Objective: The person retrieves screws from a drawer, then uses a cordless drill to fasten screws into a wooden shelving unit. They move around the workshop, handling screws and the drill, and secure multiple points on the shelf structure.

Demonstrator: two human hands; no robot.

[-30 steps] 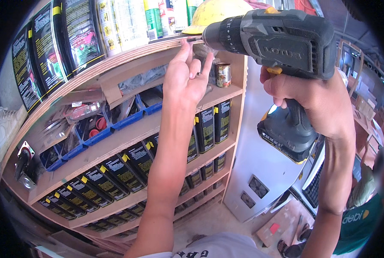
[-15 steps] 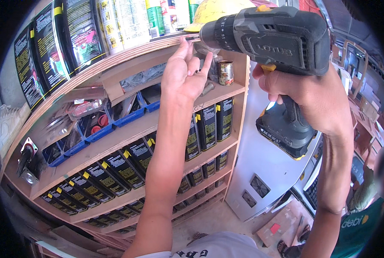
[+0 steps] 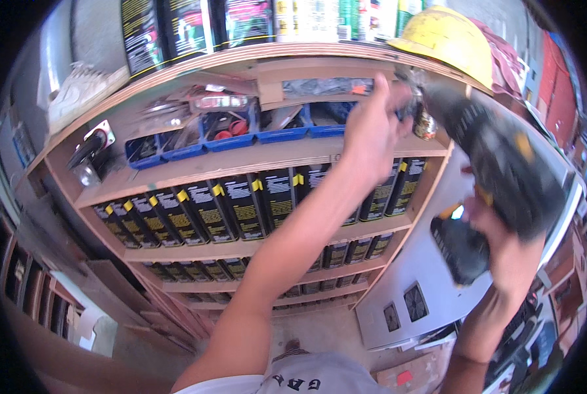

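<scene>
My right hand (image 3: 507,243) is wrapped around the grip of a black cordless drill (image 3: 503,157) with yellow parts. The drill is blurred and tilts, its front end up toward the upper left and its battery pack (image 3: 461,249) below. At that front end is my left hand (image 3: 372,134), thumb raised and fingers curled in at the drill's tip. Whatever they pinch is smeared and partly hidden. Just behind the tip a small printed tin can (image 3: 425,127) stands on the shelf.
A wooden shelf unit (image 3: 228,249) holds rows of black tins (image 3: 277,200) and blue bins (image 3: 283,134) of small parts. On its top board are a yellow hard hat (image 3: 448,43), a white shoe (image 3: 86,92) and more containers. A pale cabinet (image 3: 405,276) with vents stands on the right.
The drill has swung from nearly level to a steep tilt and dropped lower. My left fingers have curled in toward its tip. The view has shifted left, bringing the hard hat fully into sight.
</scene>
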